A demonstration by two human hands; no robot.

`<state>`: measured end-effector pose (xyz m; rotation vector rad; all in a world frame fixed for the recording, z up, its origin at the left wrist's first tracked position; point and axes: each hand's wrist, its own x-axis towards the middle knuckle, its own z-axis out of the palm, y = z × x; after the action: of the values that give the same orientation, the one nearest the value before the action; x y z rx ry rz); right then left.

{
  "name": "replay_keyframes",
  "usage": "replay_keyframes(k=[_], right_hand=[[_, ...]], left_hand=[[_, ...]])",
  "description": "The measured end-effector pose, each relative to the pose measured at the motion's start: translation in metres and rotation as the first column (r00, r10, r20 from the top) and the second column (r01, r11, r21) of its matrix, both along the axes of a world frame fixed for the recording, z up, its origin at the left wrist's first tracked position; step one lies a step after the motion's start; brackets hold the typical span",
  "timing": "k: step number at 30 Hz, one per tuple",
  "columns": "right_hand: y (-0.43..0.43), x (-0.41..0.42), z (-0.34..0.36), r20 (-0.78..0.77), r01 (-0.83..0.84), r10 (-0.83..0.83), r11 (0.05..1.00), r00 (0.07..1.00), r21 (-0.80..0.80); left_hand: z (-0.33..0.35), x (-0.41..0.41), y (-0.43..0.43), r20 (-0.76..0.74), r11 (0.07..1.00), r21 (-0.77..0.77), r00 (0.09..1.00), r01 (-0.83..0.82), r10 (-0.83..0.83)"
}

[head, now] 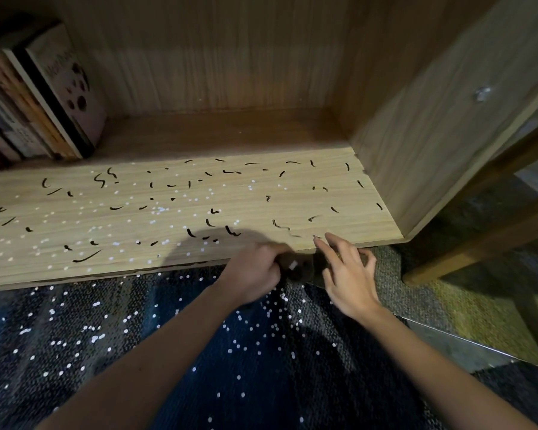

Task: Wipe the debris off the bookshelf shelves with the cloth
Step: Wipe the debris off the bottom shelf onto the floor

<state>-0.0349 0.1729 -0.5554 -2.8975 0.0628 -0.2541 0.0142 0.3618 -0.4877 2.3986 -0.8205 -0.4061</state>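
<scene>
Dark cloth [302, 269] sits bunched at the shelf [292, 201] lip: your left hand [255, 274] grips it closed, your right hand [348, 276] spreads straight fingers over it, likely readying a sweep through the debris [86, 256]

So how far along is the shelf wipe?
Barely begun. No wiped patch shows: black strands and white specks cover the shelf from the books to the side panel. In hand: the left hand grips the dark cloth at the front edge, the right hand touching it. Left: the whole shelf.
</scene>
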Motion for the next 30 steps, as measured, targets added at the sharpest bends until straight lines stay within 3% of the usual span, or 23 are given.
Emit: replay_keyframes(k=[2,5,10,12,15,18,22,24,27,30], right_hand=[[-0.003,0.002,0.0,0.012,-0.006,0.006,0.999,1.0,0.04],[-0.012,0.008,0.003,0.092,0.019,-0.031,0.991,0.995,0.132],[-0.025,0.021,0.012,0.096,0.088,-0.107,0.979,0.99,0.183],[-0.025,0.028,0.015,0.058,0.1,-0.119,0.958,0.991,0.268],[-0.016,0.04,0.023,0.044,0.058,-0.082,0.918,0.996,0.392],[0.012,0.054,0.038,0.068,-0.072,0.053,0.945,0.996,0.32],[0.053,0.077,0.04,-0.176,-0.163,0.179,0.981,0.968,0.105],[0.06,0.077,0.036,-0.206,-0.155,0.163,0.986,0.965,0.055],[0.06,0.059,0.032,-0.075,-0.186,0.198,0.972,0.977,0.147],[0.055,0.035,0.025,0.096,-0.404,0.393,0.896,0.915,0.184]], left_hand=[[0.006,0.009,-0.002,0.165,0.994,-0.068,0.981,-0.091,0.101],[0.005,0.032,-0.013,0.232,0.976,-0.05,0.948,-0.211,0.217],[-0.01,0.046,-0.043,-0.064,0.987,-0.003,0.985,-0.16,0.159],[-0.019,0.046,-0.042,-0.08,0.988,0.042,0.985,-0.148,0.151],[-0.025,0.04,-0.018,0.019,0.97,-0.005,0.97,-0.243,0.243],[-0.029,0.031,0.015,0.146,0.943,0.058,0.938,-0.327,0.316],[-0.038,0.016,0.04,0.229,0.925,0.142,0.92,-0.353,0.317],[-0.042,0.01,0.044,0.255,0.921,0.157,0.916,-0.355,0.31],[-0.044,0.004,0.046,0.244,0.929,0.151,0.924,-0.337,0.296],[-0.044,0.001,0.049,0.237,0.928,0.142,0.922,-0.344,0.306]])
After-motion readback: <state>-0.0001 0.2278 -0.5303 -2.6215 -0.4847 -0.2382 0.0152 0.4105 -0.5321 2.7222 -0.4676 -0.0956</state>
